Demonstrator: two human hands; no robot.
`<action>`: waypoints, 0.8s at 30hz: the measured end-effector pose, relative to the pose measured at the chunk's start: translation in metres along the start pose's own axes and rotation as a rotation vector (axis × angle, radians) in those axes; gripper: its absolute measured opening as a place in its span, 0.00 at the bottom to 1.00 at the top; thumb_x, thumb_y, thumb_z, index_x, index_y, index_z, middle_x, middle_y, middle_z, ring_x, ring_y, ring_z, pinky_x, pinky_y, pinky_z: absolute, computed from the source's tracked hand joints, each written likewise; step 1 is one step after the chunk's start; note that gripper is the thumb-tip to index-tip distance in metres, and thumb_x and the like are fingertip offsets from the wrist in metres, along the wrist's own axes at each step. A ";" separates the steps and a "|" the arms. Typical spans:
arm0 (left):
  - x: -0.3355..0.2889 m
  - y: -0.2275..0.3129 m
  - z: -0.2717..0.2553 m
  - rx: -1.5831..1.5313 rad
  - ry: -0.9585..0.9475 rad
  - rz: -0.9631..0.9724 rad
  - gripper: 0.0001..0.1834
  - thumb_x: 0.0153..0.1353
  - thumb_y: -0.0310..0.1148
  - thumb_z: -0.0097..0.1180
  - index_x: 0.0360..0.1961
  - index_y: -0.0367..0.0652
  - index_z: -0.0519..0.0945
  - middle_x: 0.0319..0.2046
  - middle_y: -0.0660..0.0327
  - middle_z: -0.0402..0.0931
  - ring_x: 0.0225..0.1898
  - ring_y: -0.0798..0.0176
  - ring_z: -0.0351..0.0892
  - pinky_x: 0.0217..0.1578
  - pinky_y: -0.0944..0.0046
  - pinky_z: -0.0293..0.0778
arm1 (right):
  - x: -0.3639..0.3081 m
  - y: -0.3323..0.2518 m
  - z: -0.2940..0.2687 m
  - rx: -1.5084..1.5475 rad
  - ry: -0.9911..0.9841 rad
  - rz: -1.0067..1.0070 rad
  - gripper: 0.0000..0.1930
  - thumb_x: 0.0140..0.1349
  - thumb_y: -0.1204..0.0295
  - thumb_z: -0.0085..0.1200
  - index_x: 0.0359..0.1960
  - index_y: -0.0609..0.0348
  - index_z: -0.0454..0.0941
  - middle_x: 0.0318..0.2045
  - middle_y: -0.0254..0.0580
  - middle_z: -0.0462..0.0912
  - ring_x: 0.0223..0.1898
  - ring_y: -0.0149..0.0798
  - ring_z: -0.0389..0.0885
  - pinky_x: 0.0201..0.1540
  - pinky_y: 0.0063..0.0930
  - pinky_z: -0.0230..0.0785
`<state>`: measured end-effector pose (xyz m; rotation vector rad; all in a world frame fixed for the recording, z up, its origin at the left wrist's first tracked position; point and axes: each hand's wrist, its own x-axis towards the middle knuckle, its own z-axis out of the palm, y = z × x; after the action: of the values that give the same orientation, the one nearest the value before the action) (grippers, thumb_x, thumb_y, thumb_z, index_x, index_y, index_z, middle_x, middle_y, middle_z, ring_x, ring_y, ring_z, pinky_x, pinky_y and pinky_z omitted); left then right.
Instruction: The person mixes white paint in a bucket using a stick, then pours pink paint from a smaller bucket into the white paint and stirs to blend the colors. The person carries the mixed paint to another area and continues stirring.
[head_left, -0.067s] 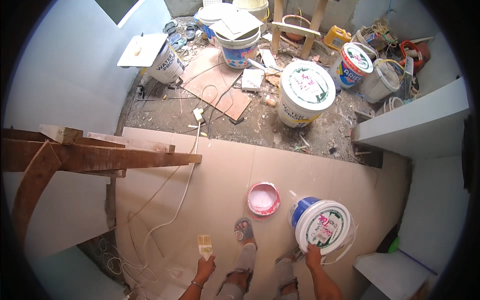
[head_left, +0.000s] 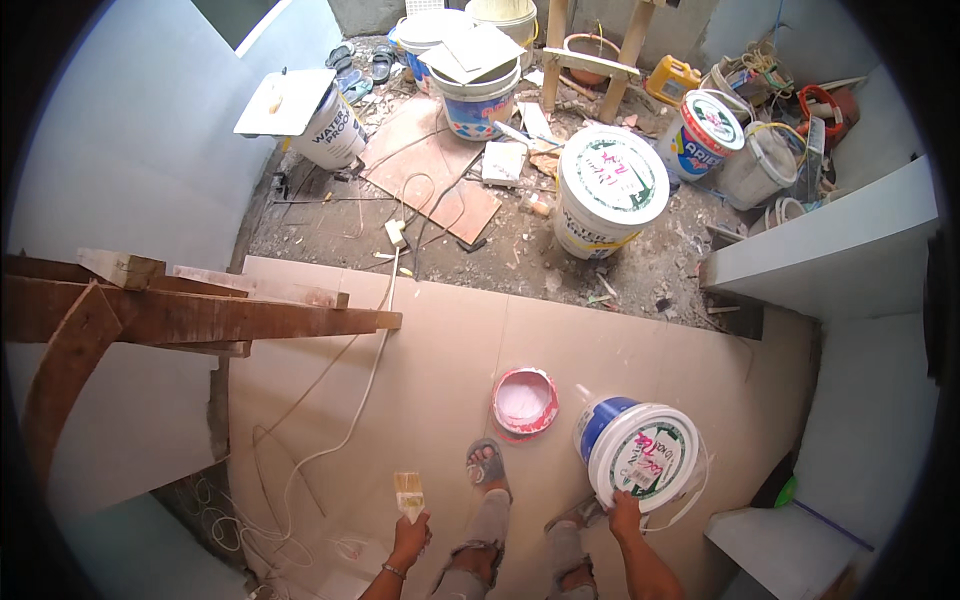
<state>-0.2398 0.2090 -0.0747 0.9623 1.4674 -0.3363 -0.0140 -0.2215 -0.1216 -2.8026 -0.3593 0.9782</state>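
Observation:
My left hand (head_left: 410,535) is closed round the handle of a flat paintbrush (head_left: 408,490), its pale bristles pointing away from me. At the right, a white and blue lidded paint bucket (head_left: 607,420) appears tilted toward me on the tiles. The fingers of my right hand (head_left: 625,513) are closed at the near rim of its white lid (head_left: 655,450); their undersides are hidden. Between the bucket and my foot, a little farther off, stands a round red-rimmed tub (head_left: 524,400) with pale pink paint in it.
A wooden trestle (head_left: 260,315) juts in from the left. A pale cable (head_left: 375,365) crosses the tiled floor (head_left: 440,360). Beyond the tile edge, a lidded white bucket (head_left: 610,190), a board-topped bucket (head_left: 475,105) and other buckets stand on rubble. A low wall (head_left: 830,235) runs at the right.

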 end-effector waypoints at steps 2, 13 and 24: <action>0.000 0.002 0.012 0.007 -0.022 0.009 0.11 0.66 0.36 0.57 0.31 0.42 0.72 0.16 0.65 0.69 0.13 0.69 0.68 0.13 0.66 0.62 | 0.000 0.002 -0.009 -0.024 -0.018 0.022 0.16 0.51 0.74 0.62 0.42 0.56 0.74 0.43 0.50 0.76 0.44 0.61 0.74 0.46 0.53 0.68; -0.010 0.031 0.060 0.012 -0.115 0.050 0.15 0.67 0.38 0.58 0.26 0.45 0.71 0.15 0.67 0.67 0.15 0.71 0.69 0.15 0.67 0.63 | 0.009 0.027 -0.015 -0.056 -0.064 -0.107 0.14 0.52 0.72 0.64 0.40 0.58 0.77 0.34 0.53 0.79 0.43 0.58 0.77 0.45 0.49 0.69; 0.018 0.051 0.079 -0.161 0.050 0.044 0.16 0.69 0.37 0.55 0.26 0.45 0.65 0.15 0.68 0.60 0.14 0.68 0.65 0.15 0.66 0.63 | 0.105 -0.087 -0.030 0.938 -0.281 0.346 0.11 0.64 0.68 0.58 0.40 0.65 0.79 0.39 0.50 0.84 0.41 0.48 0.84 0.43 0.45 0.79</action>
<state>-0.1469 0.1894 -0.0877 0.8776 1.4921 -0.1601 0.0697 -0.1114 -0.1416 -1.8939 0.4685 1.1929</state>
